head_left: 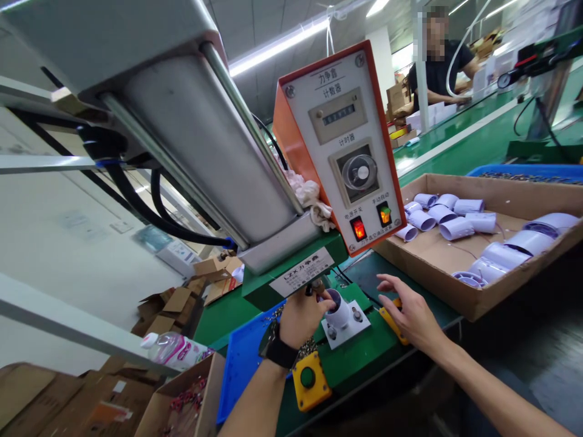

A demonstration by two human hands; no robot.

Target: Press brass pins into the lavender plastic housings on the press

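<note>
My left hand (304, 315), with a black watch on its wrist, is at a white cylindrical part (339, 312) under the press head. Its fingers reach the rim and opening of that part; whatever they pinch is hidden. The part stands on a metal plate (348, 332) with bolts, on the green press base. My right hand (407, 309) hovers over a yellow button box (392, 321) to the right of the plate, fingers apart and holding nothing. Another yellow box with a green button (311, 381) sits below my left hand.
An orange-edged control box (339, 145) leans above. On the right, a cardboard box (426, 294) holds several white cylinders. A blue tray (239, 364) with small metal pieces lies left, near a bottle (177, 350) and an open carton (212, 388). A person (444, 79) sits behind.
</note>
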